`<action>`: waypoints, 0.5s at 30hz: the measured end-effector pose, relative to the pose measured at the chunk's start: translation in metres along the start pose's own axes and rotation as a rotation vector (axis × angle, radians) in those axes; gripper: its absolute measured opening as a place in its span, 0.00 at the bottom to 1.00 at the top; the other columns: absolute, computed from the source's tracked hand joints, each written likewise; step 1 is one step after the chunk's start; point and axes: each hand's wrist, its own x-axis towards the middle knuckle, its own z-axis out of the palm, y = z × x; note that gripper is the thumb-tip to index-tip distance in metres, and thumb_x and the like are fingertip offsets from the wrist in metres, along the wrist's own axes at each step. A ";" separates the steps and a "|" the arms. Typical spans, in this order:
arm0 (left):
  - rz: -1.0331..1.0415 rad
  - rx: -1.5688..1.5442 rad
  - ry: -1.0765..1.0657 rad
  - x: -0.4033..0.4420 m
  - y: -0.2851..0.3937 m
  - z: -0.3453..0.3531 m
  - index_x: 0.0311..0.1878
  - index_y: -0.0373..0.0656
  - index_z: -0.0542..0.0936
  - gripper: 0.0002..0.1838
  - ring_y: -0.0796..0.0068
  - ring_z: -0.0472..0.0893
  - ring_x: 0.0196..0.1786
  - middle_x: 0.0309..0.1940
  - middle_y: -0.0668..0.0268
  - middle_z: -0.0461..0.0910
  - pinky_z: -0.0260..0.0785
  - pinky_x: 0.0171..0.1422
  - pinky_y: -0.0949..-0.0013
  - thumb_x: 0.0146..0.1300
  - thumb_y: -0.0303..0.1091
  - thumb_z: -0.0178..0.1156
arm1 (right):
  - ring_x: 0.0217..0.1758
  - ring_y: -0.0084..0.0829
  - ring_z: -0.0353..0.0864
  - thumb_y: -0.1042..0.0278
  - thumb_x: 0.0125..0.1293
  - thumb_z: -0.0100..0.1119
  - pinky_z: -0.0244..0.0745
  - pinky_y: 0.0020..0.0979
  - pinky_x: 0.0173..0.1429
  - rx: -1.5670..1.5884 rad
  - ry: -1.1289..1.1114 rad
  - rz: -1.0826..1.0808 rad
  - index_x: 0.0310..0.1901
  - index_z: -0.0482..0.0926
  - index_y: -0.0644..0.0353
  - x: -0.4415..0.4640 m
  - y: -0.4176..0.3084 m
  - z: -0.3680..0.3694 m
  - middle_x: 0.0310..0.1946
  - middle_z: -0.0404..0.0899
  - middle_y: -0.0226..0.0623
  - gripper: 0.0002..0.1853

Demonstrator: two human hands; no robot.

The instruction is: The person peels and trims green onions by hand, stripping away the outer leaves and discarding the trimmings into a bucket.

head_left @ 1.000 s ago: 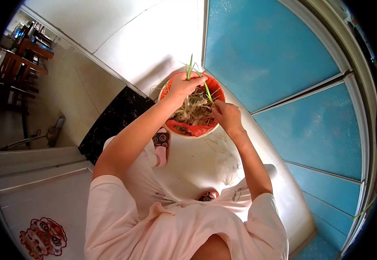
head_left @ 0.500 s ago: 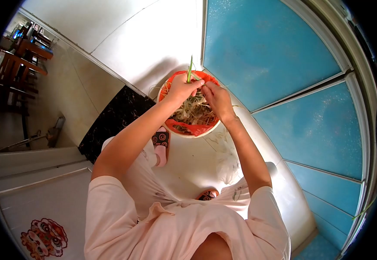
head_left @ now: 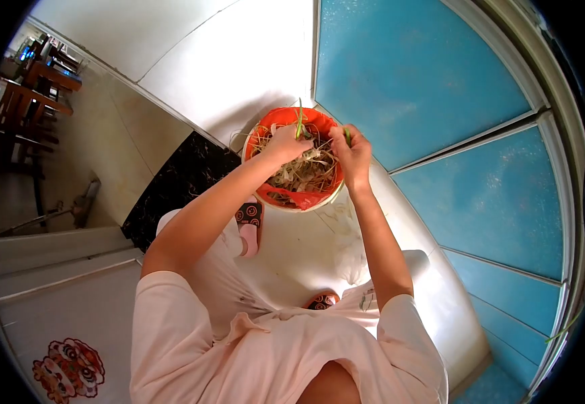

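In the head view, my left hand (head_left: 287, 143) is closed around a scallion (head_left: 300, 120), whose green end sticks up past the fingers. My right hand (head_left: 353, 151) is pinched shut at the bin's right edge, with a short green scallion piece (head_left: 347, 137) showing at the fingers. Both hands are above a round bin (head_left: 291, 208) lined with a red plastic bag (head_left: 309, 199). Inside lies a heap of pale, stringy peelings (head_left: 299, 174). My fingers hide part of what they grip.
Blue cabinet doors (head_left: 427, 74) stand close on the right. A pale, see-through plastic bag (head_left: 351, 259) lies on the floor beside my leg. My slippered foot (head_left: 249, 219) is near the bin. Left are a black floor strip (head_left: 178, 182) and wooden chairs (head_left: 26, 118).
My hands, close together before, have come apart. The right hand has moved right to the bin's edge with a green piece; the left has lowered slightly, still holding the scallion.
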 end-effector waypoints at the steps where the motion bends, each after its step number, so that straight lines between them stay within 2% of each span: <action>1: 0.016 -0.008 0.003 0.002 -0.001 0.002 0.36 0.34 0.75 0.12 0.80 0.74 0.22 0.25 0.67 0.76 0.67 0.28 0.73 0.55 0.32 0.64 | 0.22 0.13 0.63 0.68 0.63 0.60 0.60 0.18 0.26 -0.048 -0.005 0.020 0.29 0.77 0.63 0.001 -0.004 0.002 0.18 0.70 0.23 0.08; 5: 0.222 0.027 -0.018 0.005 -0.005 0.006 0.41 0.33 0.74 0.12 0.78 0.76 0.25 0.27 0.66 0.77 0.69 0.31 0.73 0.55 0.29 0.60 | 0.21 0.19 0.68 0.66 0.58 0.64 0.66 0.25 0.28 -0.239 -0.134 0.018 0.30 0.77 0.66 0.011 -0.009 0.016 0.17 0.74 0.33 0.11; 7: 0.332 0.074 -0.031 0.000 0.002 0.011 0.45 0.34 0.72 0.14 0.78 0.77 0.26 0.28 0.66 0.77 0.69 0.31 0.72 0.55 0.28 0.59 | 0.21 0.20 0.68 0.66 0.58 0.64 0.66 0.26 0.28 -0.272 -0.142 0.000 0.30 0.77 0.66 0.019 -0.006 0.022 0.17 0.74 0.34 0.11; 9: 0.134 0.169 -0.049 -0.004 0.011 0.007 0.47 0.35 0.70 0.16 0.78 0.77 0.26 0.29 0.64 0.78 0.70 0.33 0.71 0.56 0.28 0.58 | 0.21 0.21 0.69 0.66 0.58 0.63 0.67 0.26 0.28 -0.270 -0.168 0.002 0.31 0.78 0.66 0.024 -0.003 0.024 0.18 0.75 0.34 0.10; 12: 0.058 0.050 -0.054 -0.001 0.005 0.000 0.49 0.36 0.68 0.15 0.78 0.77 0.26 0.30 0.61 0.79 0.69 0.35 0.72 0.60 0.29 0.56 | 0.21 0.21 0.70 0.67 0.59 0.61 0.68 0.27 0.29 -0.219 -0.236 0.034 0.32 0.78 0.67 0.031 0.008 0.015 0.18 0.75 0.34 0.10; 14: 0.022 -0.017 -0.059 -0.001 0.006 -0.007 0.48 0.36 0.68 0.13 0.78 0.76 0.25 0.30 0.61 0.79 0.68 0.34 0.73 0.61 0.29 0.55 | 0.22 0.21 0.70 0.67 0.60 0.60 0.68 0.27 0.29 -0.278 -0.168 0.075 0.32 0.78 0.67 0.034 0.017 0.011 0.18 0.75 0.33 0.10; 15: 0.047 -0.155 -0.019 -0.003 0.009 -0.008 0.46 0.37 0.70 0.10 0.79 0.76 0.26 0.31 0.62 0.79 0.66 0.33 0.75 0.64 0.29 0.53 | 0.22 0.21 0.70 0.67 0.61 0.60 0.68 0.27 0.29 -0.307 -0.134 0.096 0.32 0.78 0.67 0.034 0.014 0.012 0.19 0.75 0.33 0.10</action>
